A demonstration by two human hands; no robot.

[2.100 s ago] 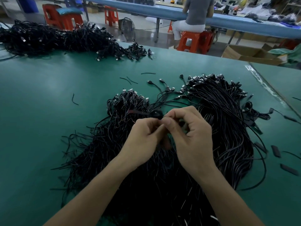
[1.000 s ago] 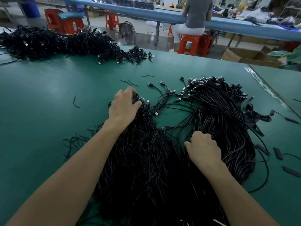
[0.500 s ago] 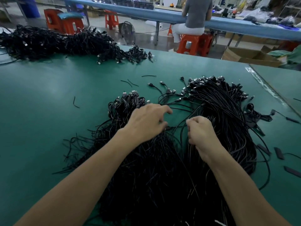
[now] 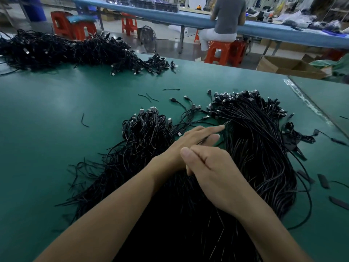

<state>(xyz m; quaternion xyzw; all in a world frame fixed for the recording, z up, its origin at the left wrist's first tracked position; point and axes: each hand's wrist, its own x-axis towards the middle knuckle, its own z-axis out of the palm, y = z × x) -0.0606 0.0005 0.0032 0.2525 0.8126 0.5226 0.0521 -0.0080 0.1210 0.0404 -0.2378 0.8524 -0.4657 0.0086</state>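
Observation:
Two heaps of black USB cables lie on the green table (image 4: 47, 114): a left heap (image 4: 147, 133) and a bigger right heap (image 4: 260, 144), plug ends pointing away from me. My left hand (image 4: 194, 138) reaches right with straight fingers, its fingertips at the edge of the right heap. A thin cable (image 4: 204, 140) shows between its fingers. My right hand (image 4: 213, 167) lies just behind it over the left wrist, fingers curled and thumb pressed to the index finger. It seems to pinch that cable, which is mostly hidden.
A third long heap of cables (image 4: 62, 50) fills the far left of the table. Short black strips (image 4: 323, 180) and loose cables lie at the right edge. Beyond the table are orange stools (image 4: 220, 52), a cardboard box (image 4: 283, 66) and a seated person (image 4: 227, 17).
My left hand left the far end of the left heap and now stretches right towards the right heap. My right hand let go of the right heap's cables and pulled back behind the left hand.

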